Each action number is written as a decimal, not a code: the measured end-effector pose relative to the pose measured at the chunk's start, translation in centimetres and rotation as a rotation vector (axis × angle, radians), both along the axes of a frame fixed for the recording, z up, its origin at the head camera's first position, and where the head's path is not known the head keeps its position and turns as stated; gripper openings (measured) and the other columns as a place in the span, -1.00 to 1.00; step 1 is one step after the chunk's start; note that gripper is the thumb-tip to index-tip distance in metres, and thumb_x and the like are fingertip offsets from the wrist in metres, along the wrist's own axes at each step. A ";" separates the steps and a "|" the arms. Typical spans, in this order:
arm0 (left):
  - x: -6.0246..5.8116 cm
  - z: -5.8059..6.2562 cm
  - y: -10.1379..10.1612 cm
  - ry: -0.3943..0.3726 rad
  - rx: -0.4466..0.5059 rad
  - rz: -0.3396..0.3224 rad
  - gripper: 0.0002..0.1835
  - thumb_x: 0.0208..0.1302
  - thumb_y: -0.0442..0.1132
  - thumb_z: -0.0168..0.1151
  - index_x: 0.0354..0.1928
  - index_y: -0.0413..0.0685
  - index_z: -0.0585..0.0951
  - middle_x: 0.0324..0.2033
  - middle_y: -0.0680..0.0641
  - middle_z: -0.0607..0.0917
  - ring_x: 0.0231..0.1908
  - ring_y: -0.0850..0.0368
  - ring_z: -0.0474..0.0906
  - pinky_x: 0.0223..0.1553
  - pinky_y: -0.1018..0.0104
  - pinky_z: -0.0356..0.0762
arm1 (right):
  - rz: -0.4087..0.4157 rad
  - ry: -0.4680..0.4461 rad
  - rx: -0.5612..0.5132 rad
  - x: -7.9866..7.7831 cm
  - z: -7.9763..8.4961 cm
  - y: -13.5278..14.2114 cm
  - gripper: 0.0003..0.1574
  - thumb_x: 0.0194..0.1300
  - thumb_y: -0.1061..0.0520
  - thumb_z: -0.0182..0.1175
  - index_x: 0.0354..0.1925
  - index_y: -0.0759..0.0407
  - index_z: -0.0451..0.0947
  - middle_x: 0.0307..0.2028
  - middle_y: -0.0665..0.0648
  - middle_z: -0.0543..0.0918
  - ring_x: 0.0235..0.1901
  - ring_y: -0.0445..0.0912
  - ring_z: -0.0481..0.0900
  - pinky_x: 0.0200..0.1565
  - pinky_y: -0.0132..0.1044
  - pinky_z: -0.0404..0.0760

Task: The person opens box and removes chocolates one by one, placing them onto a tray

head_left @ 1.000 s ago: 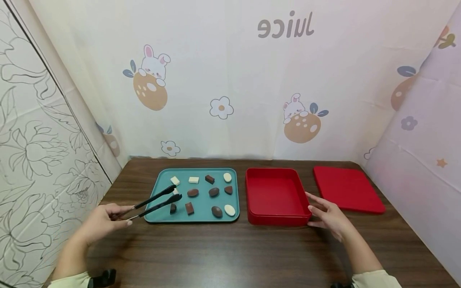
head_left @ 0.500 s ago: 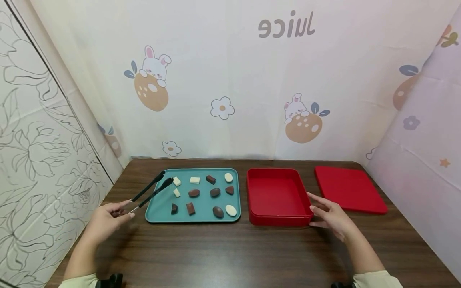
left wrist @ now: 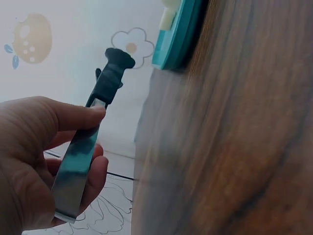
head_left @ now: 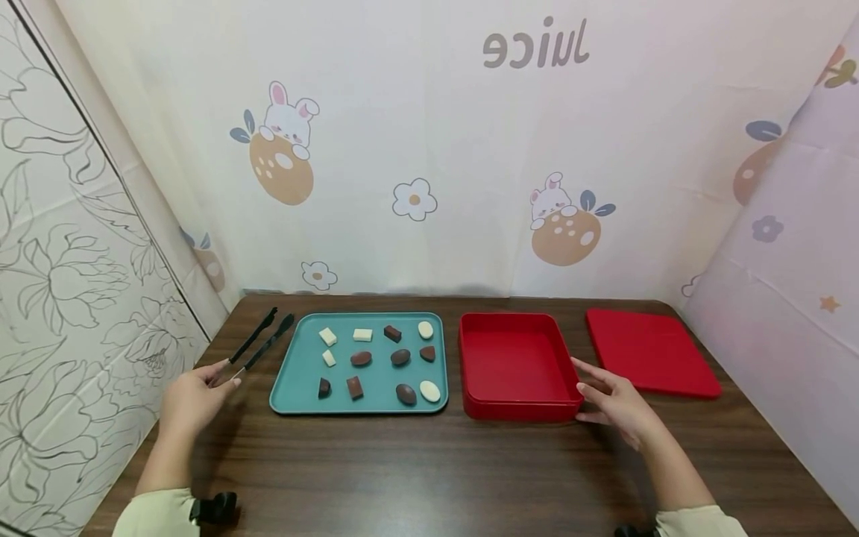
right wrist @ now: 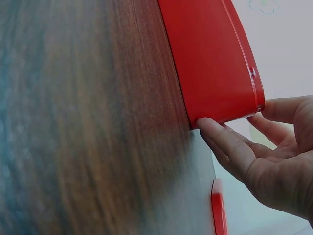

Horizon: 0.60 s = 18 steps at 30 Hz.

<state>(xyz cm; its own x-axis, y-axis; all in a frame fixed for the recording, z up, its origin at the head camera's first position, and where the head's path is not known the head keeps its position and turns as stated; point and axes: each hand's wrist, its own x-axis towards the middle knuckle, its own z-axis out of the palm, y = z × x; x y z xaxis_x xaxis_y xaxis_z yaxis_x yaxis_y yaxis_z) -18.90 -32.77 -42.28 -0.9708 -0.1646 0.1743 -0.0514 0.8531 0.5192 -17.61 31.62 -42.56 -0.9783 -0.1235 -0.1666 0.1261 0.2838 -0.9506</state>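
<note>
My left hand (head_left: pixel 194 403) grips a pair of tongs (head_left: pixel 271 339) with metal arms and black tips, left of the teal tray (head_left: pixel 285 388). In the left wrist view, thumb and fingers curl round the metal arm of the tongs (left wrist: pixel 78 161). Several white and brown chocolates (head_left: pixel 361 359) lie spread out on the tray. Over on the right, my right hand (head_left: pixel 617 406) touches the side of an open red box (head_left: pixel 520 410) with extended fingers. The right wrist view shows those fingers (right wrist: pixel 230 144) against the corner of the box (right wrist: pixel 210 63).
A flat red lid (head_left: pixel 651 354) lies at the right of the dark wooden table (head_left: pixel 416 477). Behind the table hangs a pale patterned cloth (head_left: pixel 470 149), with more cloth at both sides.
My left hand has drawn the tongs back from above the tray to its left side, their tips now turned farther up and away. My right hand has stayed at the box.
</note>
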 end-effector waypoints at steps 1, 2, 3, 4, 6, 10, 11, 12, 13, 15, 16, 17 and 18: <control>-0.3 0.0 -0.1 -0.005 -0.023 0.008 -0.46 0.27 -0.11 0.30 0.17 -0.34 0.55 -0.12 -0.39 0.67 -0.18 -0.35 0.58 -0.28 -0.13 0.51 | -0.002 -0.001 0.001 0.0 0.0 0.0 -0.21 0.47 0.20 0.06 0.52 0.22 -0.02 0.27 0.58 0.25 0.06 0.15 0.56 -0.12 0.02 0.64; -0.6 0.1 -0.1 -0.017 -0.034 0.019 -0.46 0.26 -0.11 0.30 0.17 -0.32 0.55 -0.14 -0.37 0.68 -0.20 -0.34 0.59 -0.28 -0.13 0.51 | -0.003 -0.002 0.002 0.1 0.1 0.0 -0.21 0.47 0.21 0.05 0.52 0.22 -0.02 0.27 0.58 0.24 0.05 0.15 0.56 -0.12 0.02 0.64; -0.9 0.1 -0.2 -0.030 -0.047 0.028 -0.46 0.26 -0.10 0.30 0.18 -0.31 0.55 -0.17 -0.35 0.69 -0.23 -0.32 0.59 -0.29 -0.13 0.50 | -0.004 -0.005 0.002 0.1 0.1 0.0 -0.21 0.47 0.21 0.05 0.52 0.22 -0.02 0.28 0.58 0.23 0.05 0.15 0.56 -0.12 0.01 0.64; -1.2 0.2 -0.2 -0.048 -0.056 0.034 -0.46 0.26 -0.09 0.30 0.19 -0.29 0.54 -0.19 -0.33 0.69 -0.24 -0.31 0.59 -0.29 -0.12 0.50 | -0.004 -0.008 0.003 0.1 0.2 0.0 -0.21 0.47 0.20 0.06 0.52 0.22 -0.03 0.29 0.58 0.22 0.05 0.15 0.55 -0.12 0.01 0.64; -1.8 0.4 -0.3 -0.098 -0.068 0.054 -0.44 0.27 -0.07 0.28 0.23 -0.25 0.52 -0.14 -0.34 0.68 -0.21 -0.33 0.57 -0.29 -0.12 0.49 | -0.003 -0.016 0.001 0.1 0.3 -0.1 -0.20 0.47 0.19 0.06 0.53 0.20 -0.03 0.32 0.56 0.18 0.06 0.16 0.53 -0.11 0.01 0.64; -2.9 0.5 -0.4 -0.210 -0.073 0.080 -0.40 0.31 -0.01 0.24 0.30 -0.18 0.46 0.10 -0.42 0.53 -0.08 -0.46 0.49 -0.31 -0.14 0.51 | -0.005 -0.036 -0.012 0.1 0.5 -0.1 -0.20 0.48 0.17 0.06 0.53 0.18 -0.04 0.36 0.53 0.12 0.12 0.22 0.45 -0.09 0.01 0.63; -3.1 0.5 -0.5 -0.233 -0.073 0.084 -0.39 0.32 0.01 0.23 0.31 -0.18 0.45 0.14 -0.44 0.49 -0.07 -0.47 0.48 -0.32 -0.13 0.51 | -0.006 -0.038 -0.015 0.1 0.5 -0.2 -0.20 0.48 0.17 0.05 0.53 0.18 -0.04 0.36 0.53 0.12 0.13 0.24 0.44 -0.09 0.01 0.63; -3.3 0.4 -0.5 -0.251 -0.076 0.083 -0.38 0.33 0.02 0.22 0.32 -0.17 0.44 0.16 -0.45 0.46 -0.06 -0.48 0.47 -0.33 -0.12 0.52 | -0.007 -0.040 -0.016 0.1 0.5 -0.2 -0.20 0.48 0.18 0.05 0.53 0.18 -0.04 0.36 0.53 0.12 0.13 0.24 0.44 -0.09 0.01 0.63; -3.4 0.2 -0.6 -0.265 -0.080 0.082 -0.38 0.34 0.02 0.21 0.33 -0.18 0.43 0.17 -0.46 0.44 -0.06 -0.48 0.47 -0.33 -0.12 0.53 | -0.007 -0.041 -0.017 0.1 0.5 -0.2 -0.20 0.48 0.18 0.05 0.53 0.19 -0.04 0.35 0.54 0.13 0.13 0.24 0.45 -0.09 0.01 0.63; -3.7 -0.1 -0.7 -0.288 -0.087 0.083 -0.37 0.34 0.03 0.20 0.34 -0.18 0.42 0.18 -0.48 0.43 -0.05 -0.49 0.46 -0.33 -0.12 0.53 | -0.005 -0.038 -0.017 0.1 0.6 -0.2 -0.21 0.48 0.18 0.05 0.53 0.21 -0.04 0.33 0.56 0.15 0.11 0.22 0.48 -0.09 0.00 0.63; -3.8 -0.2 -0.7 -0.296 -0.096 0.082 -0.37 0.35 0.03 0.19 0.33 -0.19 0.42 0.18 -0.48 0.42 -0.03 -0.50 0.44 -0.30 -0.14 0.52 | -0.004 -0.036 -0.016 0.1 0.6 -0.2 -0.21 0.48 0.19 0.05 0.52 0.21 -0.04 0.33 0.56 0.16 0.09 0.20 0.50 -0.09 0.00 0.63; -3.9 -0.4 -0.7 -0.303 -0.104 0.081 -0.36 0.35 0.04 0.19 0.33 -0.20 0.42 0.18 -0.49 0.42 -0.01 -0.50 0.43 -0.28 -0.17 0.52 | -0.004 -0.034 -0.016 0.2 0.6 -0.2 -0.21 0.48 0.19 0.05 0.52 0.22 -0.03 0.32 0.57 0.17 0.08 0.18 0.51 -0.09 0.00 0.63; -4.0 -0.6 -0.7 -0.304 -0.112 0.081 -0.36 0.34 0.04 0.19 0.33 -0.20 0.42 0.18 -0.49 0.42 0.00 -0.51 0.43 -0.28 -0.18 0.51 | -0.003 -0.033 -0.016 0.2 0.7 -0.2 -0.21 0.48 0.19 0.05 0.52 0.23 -0.04 0.31 0.57 0.17 0.06 0.16 0.53 -0.09 0.00 0.63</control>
<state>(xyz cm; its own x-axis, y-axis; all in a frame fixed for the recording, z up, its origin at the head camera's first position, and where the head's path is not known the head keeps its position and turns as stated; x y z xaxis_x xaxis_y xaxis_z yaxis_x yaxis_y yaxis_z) -22.86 -33.49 -42.84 -0.9656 -0.2397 -0.1005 -0.2599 0.8906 0.3731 -17.42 31.44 -41.89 -0.9727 -0.1234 -0.1965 0.1578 0.2686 -0.9502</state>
